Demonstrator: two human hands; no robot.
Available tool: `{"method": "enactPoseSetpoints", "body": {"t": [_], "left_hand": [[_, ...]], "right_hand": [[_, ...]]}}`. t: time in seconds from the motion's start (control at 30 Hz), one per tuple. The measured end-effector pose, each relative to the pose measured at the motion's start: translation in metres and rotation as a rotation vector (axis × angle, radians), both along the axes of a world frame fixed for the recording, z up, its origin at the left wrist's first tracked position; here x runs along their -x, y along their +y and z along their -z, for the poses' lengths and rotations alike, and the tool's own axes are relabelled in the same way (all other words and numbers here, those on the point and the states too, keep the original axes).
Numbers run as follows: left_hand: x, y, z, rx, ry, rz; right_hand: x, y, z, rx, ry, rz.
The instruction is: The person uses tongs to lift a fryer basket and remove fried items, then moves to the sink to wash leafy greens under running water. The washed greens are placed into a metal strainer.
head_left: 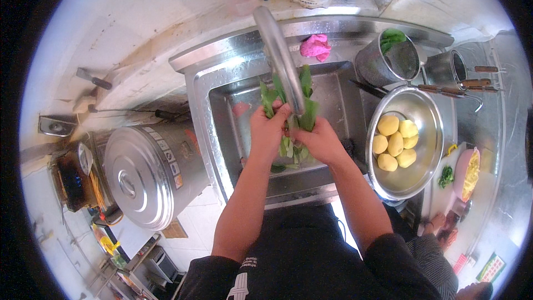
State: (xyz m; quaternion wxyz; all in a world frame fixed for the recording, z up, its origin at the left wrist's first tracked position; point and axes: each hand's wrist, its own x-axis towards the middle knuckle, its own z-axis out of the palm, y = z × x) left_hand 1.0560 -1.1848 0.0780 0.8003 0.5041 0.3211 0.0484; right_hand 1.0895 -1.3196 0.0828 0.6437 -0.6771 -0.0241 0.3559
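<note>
Over the stainless steel sink [333, 91], my left hand [268, 129] and my right hand [320, 139] hold a bunch of leafy greens [309, 114] between them. Broad green leaves stick out beyond my fingers, and pale stems hang down below. The curved metal faucet spout [285, 62] comes down directly above the greens and hides part of them. More greens [283, 167] lie in the basin beneath my wrists. Whether water is running I cannot tell.
Right of the basin, a steel bowl [433, 150] holds several peeled potatoes [395, 143]. Behind it stands a mesh strainer [370, 62] with a leaf inside. A pink cloth [316, 46] lies on the back ledge. A large lidded steel drum [137, 179] stands left. Another person's hand [437, 221] shows at right.
</note>
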Motion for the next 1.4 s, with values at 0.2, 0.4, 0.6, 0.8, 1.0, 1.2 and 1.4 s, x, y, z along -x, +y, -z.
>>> {"method": "enactPoseSetpoints", "body": {"t": [0.2,0.4,0.6,0.8,1.0,1.2,1.4], "left_hand": [[0.008,0.000,0.005,-0.035,0.169,0.171],[0.032,-0.011,0.008,0.215,0.192,0.264],[0.019,-0.013,0.013,0.157,0.101,0.167],[0.027,-0.014,0.001,0.022,0.150,0.179],[0.026,-0.005,-0.001,0.007,0.177,0.167],[0.007,0.020,-0.007,0.144,0.100,0.081],[-0.014,0.011,0.003,0.015,0.125,0.185]], "right_hand": [[-0.032,0.015,-0.002,-0.374,0.356,0.475],[-0.036,0.023,0.000,-0.475,0.309,0.528],[-0.020,0.032,0.015,-0.394,0.259,0.494],[-0.019,0.033,0.020,-0.331,0.260,0.552],[-0.015,0.032,0.013,-0.264,0.270,0.545],[-0.014,0.014,0.018,-0.325,0.362,0.140],[0.003,-0.001,0.012,-0.326,0.364,-0.097]]}}
